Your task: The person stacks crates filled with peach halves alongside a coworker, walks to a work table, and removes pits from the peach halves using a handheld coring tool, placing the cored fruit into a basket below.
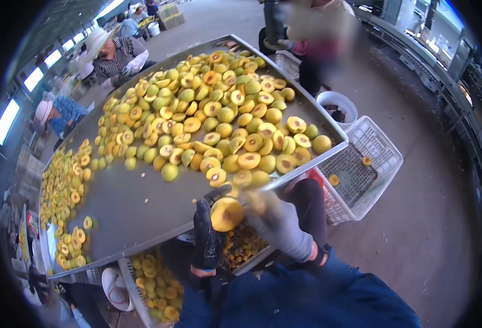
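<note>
My left hand (207, 232), in a black glove, is closed around a halved yellow peach (227, 214), with its cut face turned up toward me. Close beside it is my right hand (282, 224), in a grey glove; motion smears its fingers, and a yellowish blur at them cannot be made out. Both hands are over the near edge of a metal table (126, 202). Just beyond them lies a heap of yellow-green peaches (197, 115), many cut in half with brown-red centres showing. Below my hands, a container of small brownish-yellow pieces (241, 249) is partly hidden.
A white crate (386, 180) with a few fruit pieces stands at the table's right corner, near a white bucket (350, 101). Another crate of peach halves (156, 284) sits below the near edge. Co-workers (115, 57) are along the far and left sides; one person (323, 44) is at the right.
</note>
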Motion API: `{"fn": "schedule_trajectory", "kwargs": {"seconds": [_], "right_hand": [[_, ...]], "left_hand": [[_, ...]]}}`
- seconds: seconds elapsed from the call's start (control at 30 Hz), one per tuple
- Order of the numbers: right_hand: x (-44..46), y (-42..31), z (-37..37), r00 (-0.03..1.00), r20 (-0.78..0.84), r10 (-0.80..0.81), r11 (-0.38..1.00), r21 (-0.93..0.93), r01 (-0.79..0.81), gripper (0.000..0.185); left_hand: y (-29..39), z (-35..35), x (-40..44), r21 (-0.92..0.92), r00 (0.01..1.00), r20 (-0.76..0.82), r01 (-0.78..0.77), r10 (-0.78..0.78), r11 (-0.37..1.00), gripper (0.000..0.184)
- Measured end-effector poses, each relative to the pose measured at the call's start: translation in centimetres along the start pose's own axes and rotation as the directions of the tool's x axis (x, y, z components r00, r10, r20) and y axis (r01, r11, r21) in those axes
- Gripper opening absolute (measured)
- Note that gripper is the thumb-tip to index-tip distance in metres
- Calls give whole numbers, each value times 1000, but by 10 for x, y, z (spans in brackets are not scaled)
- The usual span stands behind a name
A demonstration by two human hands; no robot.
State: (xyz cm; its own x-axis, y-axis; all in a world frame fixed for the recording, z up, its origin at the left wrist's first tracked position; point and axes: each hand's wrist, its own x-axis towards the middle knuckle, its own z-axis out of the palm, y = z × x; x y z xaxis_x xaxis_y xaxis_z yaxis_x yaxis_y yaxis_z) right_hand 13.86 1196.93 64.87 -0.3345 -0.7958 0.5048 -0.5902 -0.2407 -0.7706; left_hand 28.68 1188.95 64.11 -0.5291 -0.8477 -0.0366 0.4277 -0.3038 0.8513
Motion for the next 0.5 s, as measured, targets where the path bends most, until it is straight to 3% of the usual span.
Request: {"fn": "schedule_trajectory", "kwargs": {"seconds": [0.07, 0.17, 0.27, 0.4, 0.5], "right_hand": [[-9, -10, -1, 994, 58, 89, 996, 8, -90, 32], [-21, -17, 8, 990, 128, 53, 999, -1, -53, 29], [-30, -18, 25, 984, 176, 5, 999, -38, 2, 24], [-28, -29, 26, 962, 265, 67, 996, -78, -48, 25], [-31, -30, 27, 945, 309, 111, 993, -81, -90, 23]], "left_hand": [[8, 5, -3, 36, 996, -80, -44, 47, 998, 61], [10, 1, -7, 137, 980, -111, -151, 167, 979, 58], [9, -11, -15, 231, 981, -111, -132, 161, 964, 58], [16, 5, -25, 229, 956, -223, -137, 189, 964, 62], [18, 10, -28, 205, 964, -173, -164, 201, 965, 64]]}}
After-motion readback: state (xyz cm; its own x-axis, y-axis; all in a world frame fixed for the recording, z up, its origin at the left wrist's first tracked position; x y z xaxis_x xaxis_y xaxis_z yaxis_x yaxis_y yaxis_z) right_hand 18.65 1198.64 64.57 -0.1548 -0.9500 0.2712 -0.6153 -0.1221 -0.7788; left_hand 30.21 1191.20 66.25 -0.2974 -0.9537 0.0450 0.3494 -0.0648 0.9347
